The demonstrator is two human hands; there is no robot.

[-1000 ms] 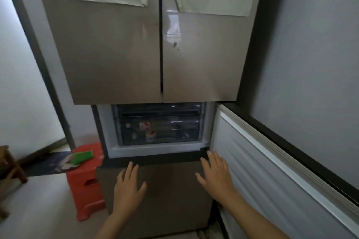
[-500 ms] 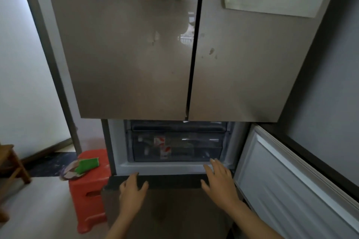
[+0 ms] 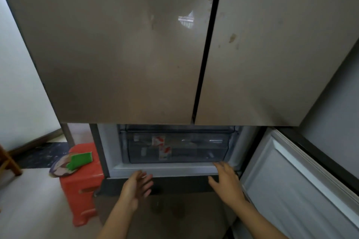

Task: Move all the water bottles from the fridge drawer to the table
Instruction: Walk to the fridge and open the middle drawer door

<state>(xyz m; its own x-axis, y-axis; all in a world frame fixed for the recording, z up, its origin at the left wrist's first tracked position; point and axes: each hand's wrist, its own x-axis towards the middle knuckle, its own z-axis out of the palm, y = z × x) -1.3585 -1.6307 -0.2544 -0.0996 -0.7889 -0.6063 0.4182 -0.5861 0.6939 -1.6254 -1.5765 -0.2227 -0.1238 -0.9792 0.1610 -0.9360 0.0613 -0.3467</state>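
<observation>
1. Lower left of the frame: an orange stool (image 3: 82,186) stands beside the fridge with a green packet (image 3: 80,159) lying on top. It sits just beside the path back from the fridge, so I would step around it when carrying bottles.
2. Low and left of centre, the left hand (image 3: 136,186) hangs open, fingers spread, holding nothing, just below the white sill of the open compartment.
3. At centre, below the two closed upper doors, the clear fridge drawer (image 3: 175,148) sits pushed in. The water bottles (image 3: 161,146) lie on their sides inside it, seen through the front as red-and-white labels; how many there are I cannot tell.
4. Right of centre, the right hand (image 3: 226,182) is also open and empty, fingertips close to the drawer's lower right corner.
5. At lower right, the compartment door (image 3: 291,190) is swung wide open.
6. The step in hand looks like pulling the drawer out. Best done with both hands on the front lip, spaced evenly, drawing straight towards the body so it does not twist on its runners; then lift the bottles one at a time.
</observation>
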